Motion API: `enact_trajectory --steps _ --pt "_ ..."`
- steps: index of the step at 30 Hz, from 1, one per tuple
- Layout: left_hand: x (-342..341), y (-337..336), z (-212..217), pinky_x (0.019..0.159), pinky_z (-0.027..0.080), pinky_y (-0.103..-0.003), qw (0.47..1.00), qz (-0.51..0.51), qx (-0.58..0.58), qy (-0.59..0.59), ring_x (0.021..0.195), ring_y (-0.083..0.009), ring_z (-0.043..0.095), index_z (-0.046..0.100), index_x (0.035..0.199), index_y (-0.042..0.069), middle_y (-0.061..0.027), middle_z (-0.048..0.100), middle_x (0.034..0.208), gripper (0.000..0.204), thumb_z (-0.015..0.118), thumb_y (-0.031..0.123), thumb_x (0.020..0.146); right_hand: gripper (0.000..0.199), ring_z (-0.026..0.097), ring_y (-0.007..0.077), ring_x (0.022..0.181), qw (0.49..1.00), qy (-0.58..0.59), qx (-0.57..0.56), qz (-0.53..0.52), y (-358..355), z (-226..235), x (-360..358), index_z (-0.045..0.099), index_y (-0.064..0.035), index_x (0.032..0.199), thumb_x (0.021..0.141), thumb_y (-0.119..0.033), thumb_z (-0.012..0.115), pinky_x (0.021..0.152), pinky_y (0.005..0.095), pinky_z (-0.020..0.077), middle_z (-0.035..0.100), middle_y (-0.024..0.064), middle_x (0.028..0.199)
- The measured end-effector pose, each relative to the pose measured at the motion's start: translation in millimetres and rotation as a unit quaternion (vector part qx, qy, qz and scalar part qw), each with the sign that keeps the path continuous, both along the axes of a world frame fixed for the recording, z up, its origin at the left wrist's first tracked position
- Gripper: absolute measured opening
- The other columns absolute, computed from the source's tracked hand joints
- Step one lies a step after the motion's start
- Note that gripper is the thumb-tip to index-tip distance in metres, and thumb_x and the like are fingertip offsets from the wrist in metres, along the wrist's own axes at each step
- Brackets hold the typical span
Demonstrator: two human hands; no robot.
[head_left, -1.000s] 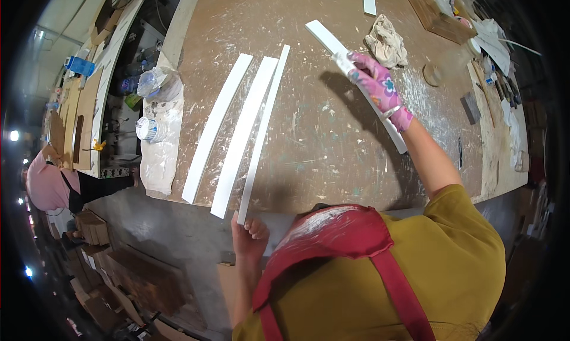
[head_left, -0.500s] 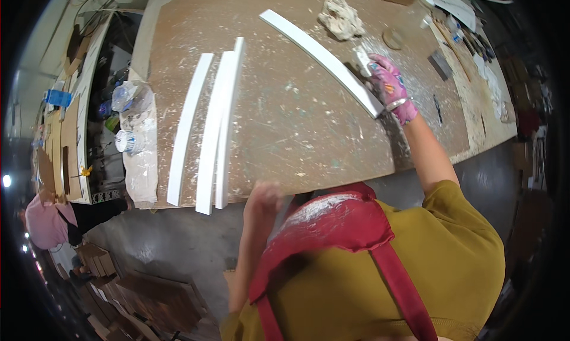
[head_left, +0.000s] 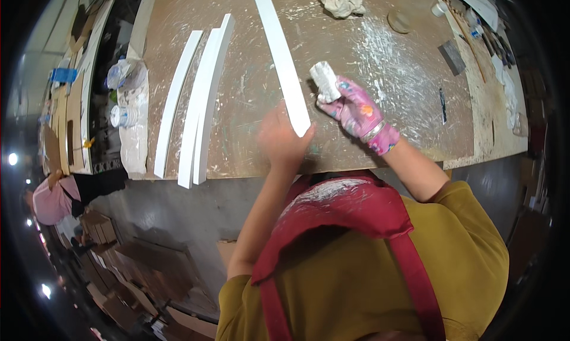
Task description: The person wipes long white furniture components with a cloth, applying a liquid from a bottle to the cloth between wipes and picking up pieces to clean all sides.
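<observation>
My bare left hand (head_left: pixel 287 134), somewhat blurred, is closed around the near end of a long white strip (head_left: pixel 279 50). The strip slants away from me, its pointed near end showing between thumb and fingers. My right hand (head_left: pixel 359 109), in a pink patterned glove with a band at the wrist, grips a small white lump (head_left: pixel 325 80), like a folded pad or block coated in white. The lump is held just to the right of the strip, apart from it. More white strips (head_left: pixel 202 103) lie side by side on the left of the worktable (head_left: pixel 249 157).
A crumpled cream rag (head_left: pixel 341 0) and a round clear container (head_left: pixel 401 20) lie at the back. A dark grey block (head_left: pixel 452 58) and a thin dark tool (head_left: pixel 442 106) are on the right. White tubs (head_left: pixel 122 116) stand left. Another person (head_left: pixel 53 201) is at far left.
My left hand has risen from below the table edge and taken hold of the strip's near end. The strip has swung left and straighter. My right hand has moved left and nearer with the white lump.
</observation>
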State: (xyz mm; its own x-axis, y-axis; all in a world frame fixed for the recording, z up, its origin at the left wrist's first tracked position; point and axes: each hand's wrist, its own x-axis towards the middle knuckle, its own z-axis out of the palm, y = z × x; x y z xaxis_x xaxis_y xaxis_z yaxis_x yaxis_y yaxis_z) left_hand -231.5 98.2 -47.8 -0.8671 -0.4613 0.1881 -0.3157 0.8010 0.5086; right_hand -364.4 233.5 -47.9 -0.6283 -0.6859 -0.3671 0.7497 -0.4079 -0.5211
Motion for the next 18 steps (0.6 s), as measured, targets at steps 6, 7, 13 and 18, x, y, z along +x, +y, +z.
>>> enact_trajectory --steps 6,7,13,18 --pt "46 -4 1 0.091 0.038 -0.045 0.988 0.092 0.122 0.001 0.105 -0.0362 0.05 0.049 0.118 -0.001 -0.0213 0.052 0.114 0.061 0.075 0.016 0.066 0.042 0.057 0.0167 0.102 0.959 0.236 0.115 0.106 6 13 -31 0.047 -0.0003 0.126 0.088 -0.014 0.06 0.089 0.0303 0.0469 0.058 0.0098 0.112" --pt "65 -1 2 0.091 0.038 -0.045 0.987 0.11 0.118 -0.003 0.105 -0.0362 0.05 0.049 0.118 -0.001 -0.0213 0.052 0.114 0.061 0.075 0.016 0.066 0.042 0.057 0.015 0.101 0.928 0.312 0.155 0.132 4 14 -31 0.048 0.0005 0.125 0.087 -0.015 0.06 0.089 0.0277 0.0456 0.059 0.009 0.111" --pt "104 7 -1 0.087 0.042 -0.039 0.974 0.225 0.019 0.013 0.102 -0.0288 0.053 0.055 0.107 0.004 -0.0125 0.055 0.107 0.042 0.075 0.01 0.07 0.04 0.056 0.0243 0.104 0.766 0.546 0.235 0.244 -28 39 2 0.053 -0.0039 0.124 0.089 -0.023 0.053 0.092 0.0336 0.0448 0.059 0.0131 0.112" --pt "118 11 3 0.072 0.046 -0.026 0.894 0.291 0.307 0.148 0.088 -0.0141 0.058 0.05 0.113 0.002 -0.0056 0.058 0.1 0.04 0.069 0.0 0.077 0.035 0.059 0.0261 0.088 0.449 0.865 0.1 0.202 -77 64 68 0.058 -0.0081 0.113 0.082 -0.024 0.055 0.075 0.0382 0.0506 0.058 0.0115 0.092"
